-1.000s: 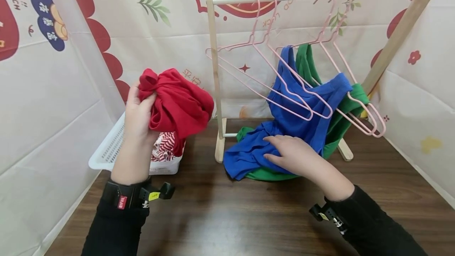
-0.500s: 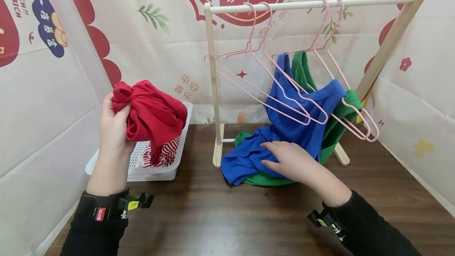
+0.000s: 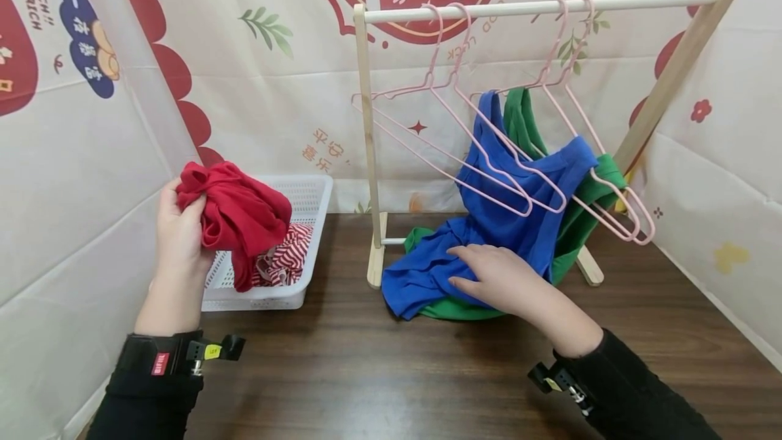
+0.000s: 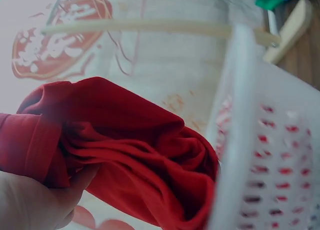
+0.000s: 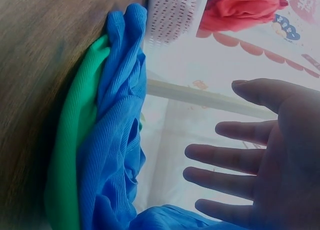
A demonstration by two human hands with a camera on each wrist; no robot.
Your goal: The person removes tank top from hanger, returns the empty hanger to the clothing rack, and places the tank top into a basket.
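Left hand [image 3: 182, 233] grips bunched red cloth [image 3: 241, 212] above perforated basket [image 3: 263, 300], near edge. Right hand [image 3: 497, 278]: fingers straight, spread, over ribbed blue garment [image 3: 427, 267].

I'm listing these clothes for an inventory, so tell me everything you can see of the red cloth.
The red cloth is a plain, deep red and looks like soft, matte fabric. It is bunched into a rounded, many-folded bundle, with a band-like fold at one end. The left hand grips it at that end, holding it up. In the head view, a loose end hangs down in front of the white basket; whether they touch is unclear. Bunched like this, its garment type cannot be told.
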